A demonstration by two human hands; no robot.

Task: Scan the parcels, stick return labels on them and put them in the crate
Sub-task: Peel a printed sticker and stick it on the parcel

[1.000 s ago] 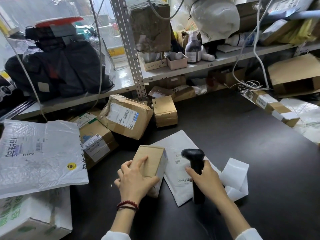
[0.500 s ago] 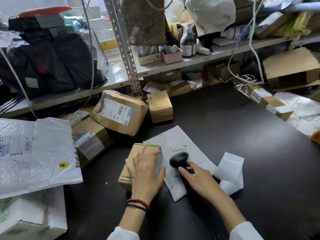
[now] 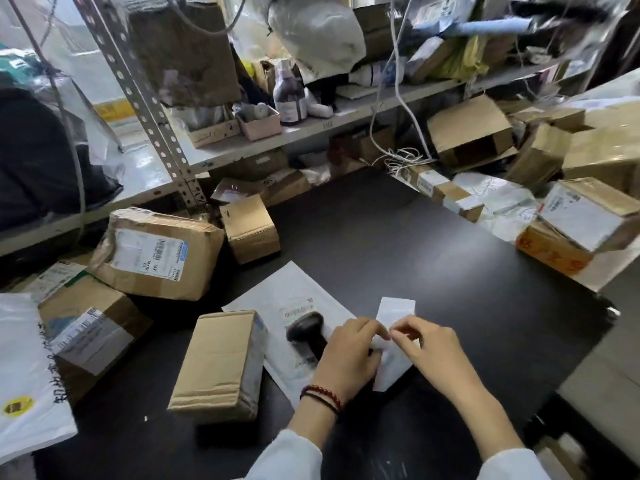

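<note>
A small brown cardboard parcel (image 3: 221, 365) lies flat on the black table (image 3: 450, 271), left of my hands. The black handheld scanner (image 3: 306, 329) lies on a white padded mailer (image 3: 284, 299), just left of my left hand. A white strip of return labels (image 3: 394, 310) stands between my hands. My left hand (image 3: 349, 355) and my right hand (image 3: 429, 351) both pinch this strip at its middle, fingertips almost touching. No crate is in view.
Taped cardboard parcels (image 3: 156, 252) and a white poly bag (image 3: 24, 375) crowd the table's left side. More boxes (image 3: 585, 216) pile at the right edge. A metal shelf (image 3: 311, 129) with bottles and cables runs along the back.
My left hand left the small parcel, now lying flat, and my right hand let go of the scanner. Both hands moved right and took hold of the label strip. The camera turned rightward.
</note>
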